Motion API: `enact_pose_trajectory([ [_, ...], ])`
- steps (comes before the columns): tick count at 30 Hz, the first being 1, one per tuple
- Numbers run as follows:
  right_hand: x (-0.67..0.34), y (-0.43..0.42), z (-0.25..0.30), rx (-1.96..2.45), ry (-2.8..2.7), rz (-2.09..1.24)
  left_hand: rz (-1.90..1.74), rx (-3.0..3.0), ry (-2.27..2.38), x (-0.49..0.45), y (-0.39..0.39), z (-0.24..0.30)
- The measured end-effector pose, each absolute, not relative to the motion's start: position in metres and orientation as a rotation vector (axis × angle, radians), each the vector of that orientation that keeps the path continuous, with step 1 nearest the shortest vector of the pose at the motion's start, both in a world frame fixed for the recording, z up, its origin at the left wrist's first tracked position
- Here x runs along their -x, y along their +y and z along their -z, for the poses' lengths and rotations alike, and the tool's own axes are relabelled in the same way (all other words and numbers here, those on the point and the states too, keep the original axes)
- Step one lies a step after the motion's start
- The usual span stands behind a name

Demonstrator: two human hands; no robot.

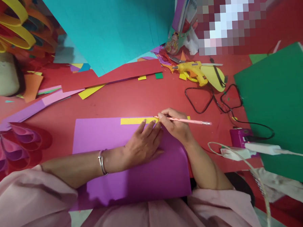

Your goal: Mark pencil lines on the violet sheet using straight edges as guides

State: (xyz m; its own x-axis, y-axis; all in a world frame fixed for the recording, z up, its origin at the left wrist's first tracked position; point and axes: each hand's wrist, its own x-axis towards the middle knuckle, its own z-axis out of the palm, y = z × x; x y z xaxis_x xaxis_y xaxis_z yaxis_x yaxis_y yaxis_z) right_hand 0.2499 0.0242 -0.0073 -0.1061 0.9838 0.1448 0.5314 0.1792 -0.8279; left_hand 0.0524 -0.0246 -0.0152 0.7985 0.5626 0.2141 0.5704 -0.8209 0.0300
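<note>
A purple paper sheet (pixel 104 139) lies on the red table (pixel 130 97) in front of me. Along its top edge rests a narrow yellow strip (pixel 133 121). My left hand (pixel 143 142) lies flat on the purple sheet, fingers stretched out and pressing near the strip's right end. My right hand (pixel 175 125) pinches a pink pencil (pixel 189 121), whose tip touches the strip's right end beside my left fingertips.
A yellow glue gun (pixel 192 70) with a black cord (pixel 217 103) lies at the back right. A green sheet (pixel 280 110) stands at the right, a large teal sheet (pixel 111 27) at the back. Paper flowers (pixel 11 144) lie at left, scraps scattered around.
</note>
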Motion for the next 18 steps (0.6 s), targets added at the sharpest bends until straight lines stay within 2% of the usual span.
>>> enact_pose_trajectory([
  [18,-0.2494,0.0231,0.0059,1.439,-1.728,-0.802,0.344,2.927,-0.914,-0.0526,-0.0233,0.0106],
])
